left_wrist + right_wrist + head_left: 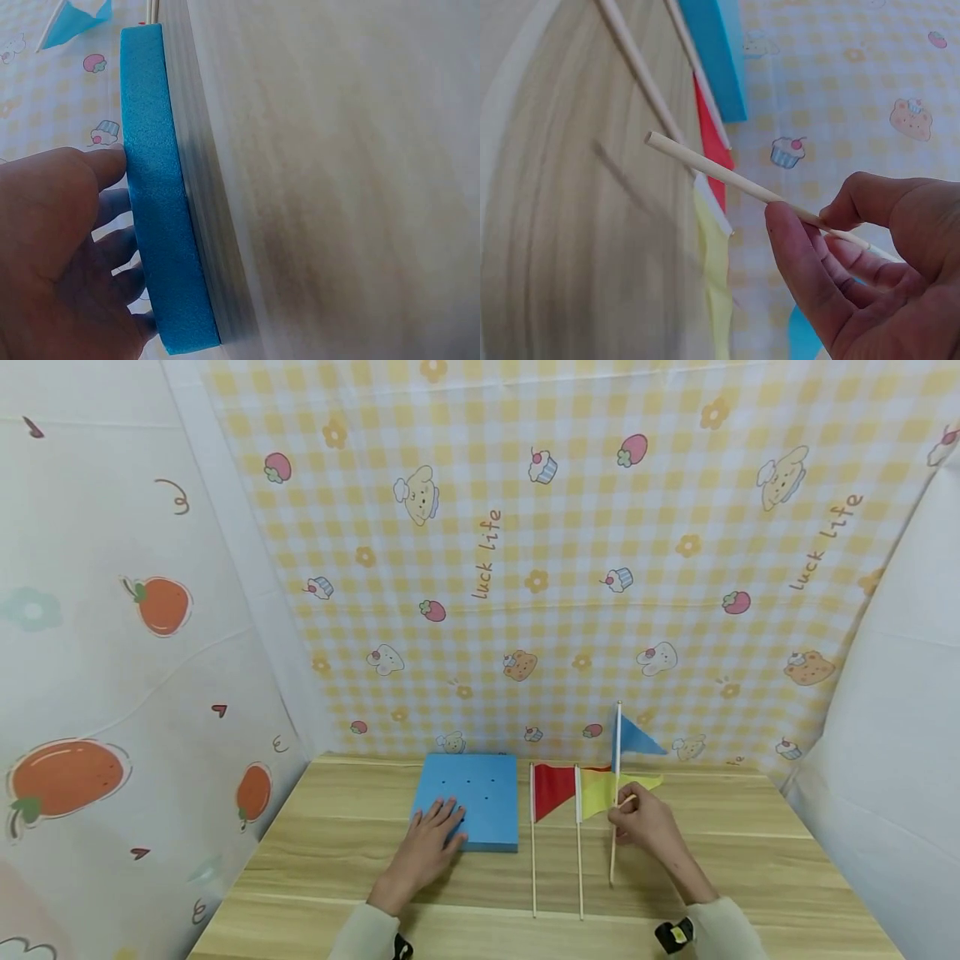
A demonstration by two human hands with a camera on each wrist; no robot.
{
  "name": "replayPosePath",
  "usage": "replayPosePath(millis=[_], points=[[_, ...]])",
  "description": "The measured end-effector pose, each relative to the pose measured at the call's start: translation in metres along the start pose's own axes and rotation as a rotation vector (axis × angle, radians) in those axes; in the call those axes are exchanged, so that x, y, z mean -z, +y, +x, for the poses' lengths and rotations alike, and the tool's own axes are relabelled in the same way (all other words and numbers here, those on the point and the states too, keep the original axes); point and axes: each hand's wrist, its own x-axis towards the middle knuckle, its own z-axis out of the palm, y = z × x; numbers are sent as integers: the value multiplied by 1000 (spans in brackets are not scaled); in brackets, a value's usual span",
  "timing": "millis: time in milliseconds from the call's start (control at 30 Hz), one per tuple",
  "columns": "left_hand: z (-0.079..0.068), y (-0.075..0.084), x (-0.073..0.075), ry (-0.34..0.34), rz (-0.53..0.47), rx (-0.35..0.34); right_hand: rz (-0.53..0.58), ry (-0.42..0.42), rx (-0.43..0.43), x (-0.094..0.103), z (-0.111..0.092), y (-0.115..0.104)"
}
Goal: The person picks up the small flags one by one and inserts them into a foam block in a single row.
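Observation:
My right hand point(647, 820) pinches the wooden stick of a blue pennant flag point(637, 739), held nearly upright above the table. In the right wrist view the bare end of that stick point(712, 169) points away from thumb and fingers, off the wood. My left hand point(429, 847) rests with spread fingers on the near left part of a blue foam block point(495, 822), which has several small dark holes in its top. The block's side point(161, 187) shows in the left wrist view. Right of the block lie a red flag point(553, 789) and a yellow flag point(596, 793), sticks toward me.
The light wooden table point(330, 843) carries the block and the flags. Behind it hangs a yellow checked cloth point(480, 693) with cartoon prints. White cloth walls point(247, 710) close off the left and right sides.

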Motion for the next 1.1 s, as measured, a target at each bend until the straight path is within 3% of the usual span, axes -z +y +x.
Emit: replayPosePath(millis=[367,667,1100], points=[[0,-1,-1,10,-4,-5,39,42,83,-12,16,-27],[-1,-1,0,3,-7,-8,72,26,138,-26,26,-44],[1,2,1,25,8,2,19,55,205,-47,41,-68]])
